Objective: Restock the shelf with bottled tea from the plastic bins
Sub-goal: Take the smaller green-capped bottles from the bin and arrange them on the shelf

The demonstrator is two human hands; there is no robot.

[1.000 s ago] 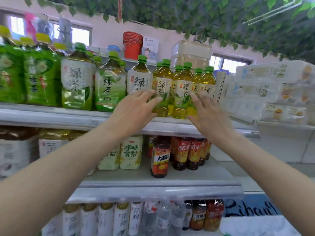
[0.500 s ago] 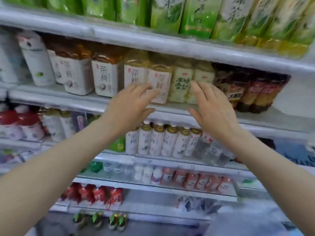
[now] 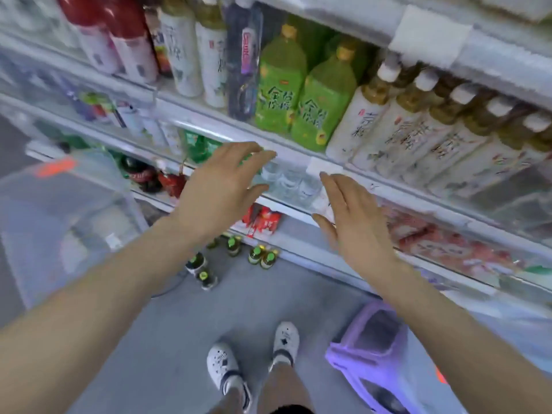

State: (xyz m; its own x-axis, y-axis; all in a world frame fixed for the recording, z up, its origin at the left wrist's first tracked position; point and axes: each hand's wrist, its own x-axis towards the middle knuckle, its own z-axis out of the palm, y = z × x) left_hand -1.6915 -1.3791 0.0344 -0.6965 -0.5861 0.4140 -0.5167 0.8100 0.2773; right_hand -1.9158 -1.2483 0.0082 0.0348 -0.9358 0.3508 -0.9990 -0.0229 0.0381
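Observation:
Both my hands hover in front of the lower shelves, fingers straight and holding nothing. My left hand (image 3: pixel 222 188) is over the green-labelled bottles; my right hand (image 3: pixel 354 222) is to its right, beside a white shelf edge (image 3: pixel 298 162). Several green-capped tea bottles (image 3: pixel 260 255) stand on the grey floor at the foot of the shelf. A purple plastic bin (image 3: pixel 370 351) lies on the floor at my right, and a clear plastic bin (image 3: pixel 62 216) stands at the left. Green-labelled tea bottles (image 3: pixel 301 94) and white-labelled tea bottles (image 3: pixel 418 132) fill the shelf above.
My two feet in white shoes (image 3: pixel 254 360) stand on the grey floor between the bins. Red cartons (image 3: pixel 263 224) and cola bottles (image 3: pixel 143 174) sit on the low shelves. The view is motion-blurred.
The view has swung down from the top shelf to the lower shelves and the floor. Both hands stay open and empty, coming down with the view.

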